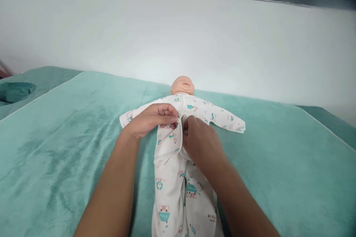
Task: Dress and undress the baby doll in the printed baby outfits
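A baby doll (183,86) lies on its back, dressed in a white printed jacket (169,141) and matching trousers (169,192). Both sleeves stretch out to the sides. My left hand (157,117) pinches the jacket's front edge at chest height between thumb and fingers. Close beside it on the right, my right hand (201,137) is closed at the other front edge, its fingertips curled inward. What those fingertips hold is mostly hidden behind the hand. Below the hands the jacket's lower hem parts slightly over the trousers.
A teal plush blanket (83,148) covers the bed, with some wrinkles at the left. Behind it stands a white wall (178,37) with a dark band along the top. A darker teal item (16,92) lies at the far left.
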`<state>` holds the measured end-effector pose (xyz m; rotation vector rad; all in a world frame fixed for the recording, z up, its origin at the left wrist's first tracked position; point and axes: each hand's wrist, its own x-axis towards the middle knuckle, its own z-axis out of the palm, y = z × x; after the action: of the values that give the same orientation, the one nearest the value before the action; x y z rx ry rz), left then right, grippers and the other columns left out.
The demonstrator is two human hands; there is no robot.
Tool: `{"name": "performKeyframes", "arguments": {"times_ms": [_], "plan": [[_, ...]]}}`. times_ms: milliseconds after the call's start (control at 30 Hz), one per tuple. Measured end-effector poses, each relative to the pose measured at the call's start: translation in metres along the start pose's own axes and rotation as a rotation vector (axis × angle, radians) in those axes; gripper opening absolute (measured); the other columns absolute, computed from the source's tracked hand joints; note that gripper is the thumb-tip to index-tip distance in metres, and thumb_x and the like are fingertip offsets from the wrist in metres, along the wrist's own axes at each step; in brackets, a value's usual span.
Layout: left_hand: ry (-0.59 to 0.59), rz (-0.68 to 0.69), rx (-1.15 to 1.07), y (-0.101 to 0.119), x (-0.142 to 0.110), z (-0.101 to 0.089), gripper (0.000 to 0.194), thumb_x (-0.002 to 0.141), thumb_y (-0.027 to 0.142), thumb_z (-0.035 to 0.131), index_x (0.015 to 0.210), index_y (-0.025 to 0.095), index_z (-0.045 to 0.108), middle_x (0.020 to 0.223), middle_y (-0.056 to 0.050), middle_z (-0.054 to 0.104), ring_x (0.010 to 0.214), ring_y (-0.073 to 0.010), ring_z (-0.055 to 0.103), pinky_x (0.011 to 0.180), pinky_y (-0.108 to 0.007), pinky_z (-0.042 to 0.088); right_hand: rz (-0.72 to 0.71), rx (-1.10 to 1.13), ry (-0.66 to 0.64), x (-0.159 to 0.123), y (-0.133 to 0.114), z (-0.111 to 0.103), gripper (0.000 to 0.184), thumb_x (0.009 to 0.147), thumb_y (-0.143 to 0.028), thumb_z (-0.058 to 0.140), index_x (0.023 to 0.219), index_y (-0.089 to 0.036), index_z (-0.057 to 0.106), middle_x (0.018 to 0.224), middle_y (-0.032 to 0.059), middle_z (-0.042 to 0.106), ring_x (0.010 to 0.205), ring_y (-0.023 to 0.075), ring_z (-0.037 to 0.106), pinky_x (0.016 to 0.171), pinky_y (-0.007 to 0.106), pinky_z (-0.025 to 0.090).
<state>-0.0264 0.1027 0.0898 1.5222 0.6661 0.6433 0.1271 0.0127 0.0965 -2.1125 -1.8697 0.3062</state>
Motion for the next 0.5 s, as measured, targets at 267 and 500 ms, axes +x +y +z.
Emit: {"name": "performKeyframes", "arguments": {"times_ms": [267,500], "plan": [[-0.074,-0.031,-0.052,0.003,0.004,0.012,0.013,0.077,0.026,0.075,0.076,0.016,0.067,0.064,-0.003,0.069,0.053,-0.0113,0.06,0.053,-0.023,0.05,-0.045,0.9,-0.158,0.01,0.046,-0.003,0.019,0.086,-0.034,0.059,0.072,-0.023,0.052,0.057,-0.0032,0.054,0.052,0.0126,0.046,0.05,0.027,0.032],[-0.071,-0.043,0.021,0.006,0.006,0.018,0.005,0.075,0.017,0.074,0.073,0.016,0.07,0.065,-0.002,0.069,0.056,-0.0101,0.061,0.053,-0.02,0.049,-0.034,1.119,-0.271,0.012,0.052,-0.005,0.023,0.084,-0.039,0.067,0.073,-0.021,0.057,0.055,-0.0037,0.057,0.047,0.0095,0.046,0.044,0.023,0.031]]}}
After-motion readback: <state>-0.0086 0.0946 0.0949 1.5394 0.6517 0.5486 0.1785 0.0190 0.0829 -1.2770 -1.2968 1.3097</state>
